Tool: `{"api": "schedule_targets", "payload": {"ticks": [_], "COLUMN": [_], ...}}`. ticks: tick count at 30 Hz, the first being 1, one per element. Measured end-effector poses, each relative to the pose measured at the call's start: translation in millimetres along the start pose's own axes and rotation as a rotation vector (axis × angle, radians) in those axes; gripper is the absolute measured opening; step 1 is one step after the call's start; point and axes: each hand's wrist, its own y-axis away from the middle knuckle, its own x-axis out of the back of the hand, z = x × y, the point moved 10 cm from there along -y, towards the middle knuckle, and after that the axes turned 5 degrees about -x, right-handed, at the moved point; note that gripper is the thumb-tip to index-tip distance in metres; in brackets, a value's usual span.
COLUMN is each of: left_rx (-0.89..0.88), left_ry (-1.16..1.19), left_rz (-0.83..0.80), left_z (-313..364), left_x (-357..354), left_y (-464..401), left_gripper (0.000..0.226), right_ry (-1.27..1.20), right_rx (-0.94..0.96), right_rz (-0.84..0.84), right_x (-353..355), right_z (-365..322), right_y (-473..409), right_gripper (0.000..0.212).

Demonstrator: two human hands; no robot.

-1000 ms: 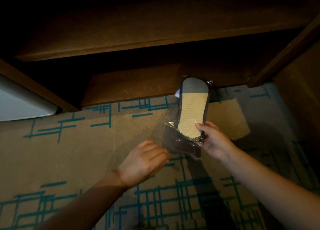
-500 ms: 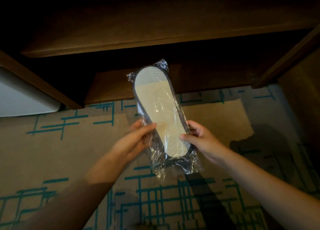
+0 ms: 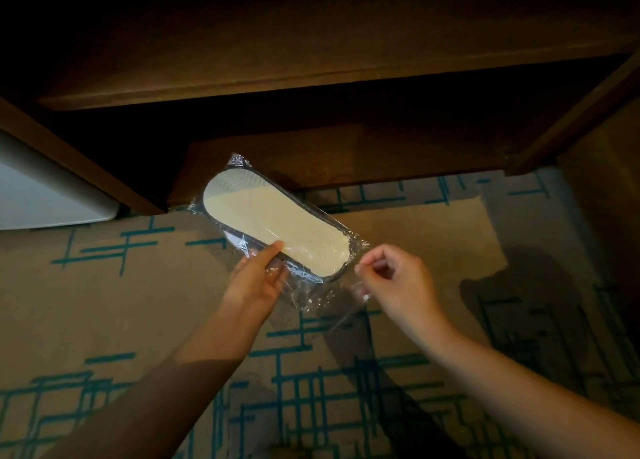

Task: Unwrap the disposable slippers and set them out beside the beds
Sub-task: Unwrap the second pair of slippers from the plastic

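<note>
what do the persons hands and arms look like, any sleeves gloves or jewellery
Both arms are bare from the bottom edge of the frame to the wrist: no sleeves show. The left hand and the right hand wear no gloves, and no rings, watch or bracelets can be seen. The light is dim, and a shadow falls across the left forearm.

The wrapped slippers (image 3: 277, 228) lie slantwise above the carpet (image 3: 104, 285), with the left hand (image 3: 258, 278) at their near left and the right hand (image 3: 394, 282) just right of them. A wooden shelf (image 3: 311, 43) runs across the far side, and an appliance (image 3: 41, 195) stands at far left.
</note>
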Motion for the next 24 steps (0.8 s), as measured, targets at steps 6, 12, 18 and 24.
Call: {"api": "schedule_targets", "payload": {"ticks": [6,12,18,24], "left_rx": [-0.018,-0.045,-0.039,-0.070], "left_ry": [0.061,0.044,0.063,0.145], "left_rz": [-0.095,-0.067,-0.124,-0.020], "left_z": [0.1,-3.5,1.3,21.7], "left_x": [-13.1,-9.2,-11.7,17.5], "left_y": [7.1,5.5,5.2,-16.4], "left_gripper": [0.030,0.009,0.045,0.057], "right_ry": [-0.430,-0.669,-0.752,-0.811], "right_rx": [-0.295,-0.362,-0.342,-0.425], "right_rz": [-0.140,-0.102,-0.101,-0.026], "right_x": [-21.6,-25.9,-23.8,-0.7], "right_z": [25.0,24.8,23.6,48.1], "right_y": [-2.3,-6.2,-10.5,-14.8], "right_gripper": [0.021,0.039,0.036,0.023]}}
